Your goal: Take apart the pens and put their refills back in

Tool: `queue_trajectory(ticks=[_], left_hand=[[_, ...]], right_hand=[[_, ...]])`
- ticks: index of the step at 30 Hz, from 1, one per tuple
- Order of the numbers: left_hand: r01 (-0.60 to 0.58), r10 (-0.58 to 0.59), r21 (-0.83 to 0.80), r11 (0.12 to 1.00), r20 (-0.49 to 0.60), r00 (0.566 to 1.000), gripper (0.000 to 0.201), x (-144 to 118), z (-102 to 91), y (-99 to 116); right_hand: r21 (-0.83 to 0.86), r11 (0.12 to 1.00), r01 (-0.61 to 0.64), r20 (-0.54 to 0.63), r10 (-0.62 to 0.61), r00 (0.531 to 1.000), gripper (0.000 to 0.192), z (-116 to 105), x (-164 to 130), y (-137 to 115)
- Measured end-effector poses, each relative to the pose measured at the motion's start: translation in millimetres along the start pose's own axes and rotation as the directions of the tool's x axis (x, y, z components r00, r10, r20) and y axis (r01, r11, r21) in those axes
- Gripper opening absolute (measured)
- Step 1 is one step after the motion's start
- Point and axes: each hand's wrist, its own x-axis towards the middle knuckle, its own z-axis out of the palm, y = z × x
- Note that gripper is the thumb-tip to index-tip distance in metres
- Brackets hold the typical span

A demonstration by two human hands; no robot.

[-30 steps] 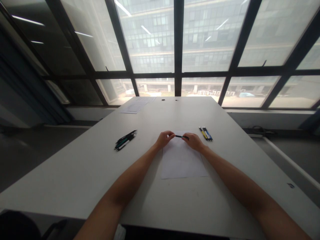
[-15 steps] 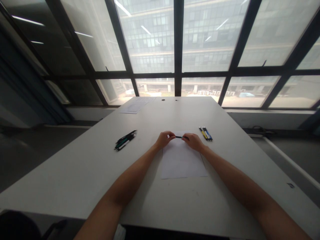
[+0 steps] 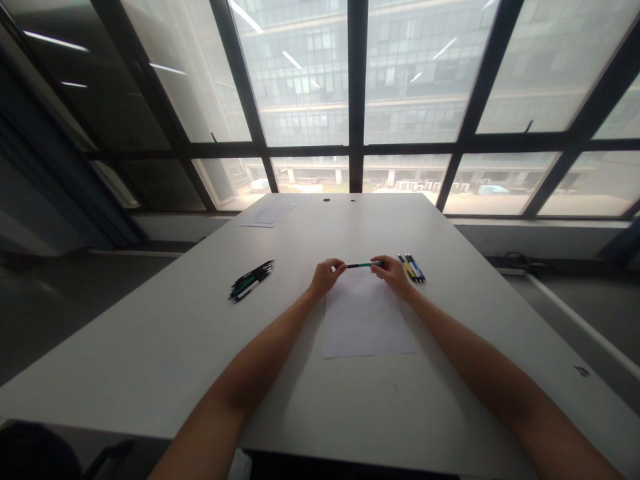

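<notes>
1. Both hands are up over the far edge of the white sheet of paper (image 3: 367,320), and strung between them is a pen (image 3: 361,265) with a green and black barrel.
2. Left hand (image 3: 326,276), fingers curled in, pinches the pen's left end just beyond the sheet's far left corner.
3. Right hand (image 3: 395,275) nips the pen's other end between fingertips, above the sheet's far right corner.
4. The pen lies close to level, running crosswise along the sheet's far edge, held clear of the paper.
5. Just right of the sheet's far corner, almost touching the right hand, a small row of pens (image 3: 412,267) rests, yellow, white and blue among them.
6. Well to the left of the sheet, a bundle of dark pens (image 3: 251,281) lies fanned on the white table (image 3: 165,347).
7. Far beyond the sheet, near the table's window end, some loose papers (image 3: 273,212) lie flat.
</notes>
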Motion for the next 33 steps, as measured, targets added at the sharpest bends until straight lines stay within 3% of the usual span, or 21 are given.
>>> queue_trajectory(ticks=[3, 7, 11, 15, 20, 25, 33], left_hand=[[-0.028, 0.029, -0.015, 1.000, 0.101, 0.994, 0.026, -2.1, 0.2, 4.1], [-0.022, 0.036, -0.073, 0.997, 0.206, 0.978, 0.034, -3.7, -2.3, 11.0], [0.024, 0.004, -0.147, 0.989, 0.186, 0.983, 0.045, -3.2, -4.3, 12.7], [0.037, -0.012, -0.131, 0.991, 0.187, 0.982, 0.048, -2.8, -2.8, 9.2], [0.025, -0.008, -0.091, 0.996, 0.176, 0.984, 0.045, -2.4, -0.9, 6.6], [0.028, -0.015, -0.070, 0.997, 0.176, 0.984, 0.044, -2.1, -1.6, 8.0], [0.016, -0.005, -0.065, 0.998, 0.178, 0.984, 0.044, -2.4, -2.2, 9.8]], right_hand=[[0.275, 0.955, -0.107, -0.012, 0.115, 0.993, 0.031, 1.4, 0.4, -3.2], [0.451, 0.868, -0.207, 0.004, 0.229, 0.973, 0.026, 1.7, 2.2, -1.9], [0.702, 0.682, -0.206, -0.062, 0.346, 0.936, 0.020, -4.0, 7.6, 0.7], [0.845, 0.495, -0.201, -0.029, 0.418, 0.908, 0.011, -10.8, 10.1, -0.4], [0.908, 0.360, -0.212, 0.059, 0.392, 0.918, 0.040, -13.6, 7.9, -3.8], [0.870, 0.423, -0.253, 0.115, 0.325, 0.939, 0.047, -14.5, 5.6, -8.2], [0.707, 0.663, -0.247, 0.050, 0.302, 0.952, 0.041, -15.4, 5.5, -9.6]])
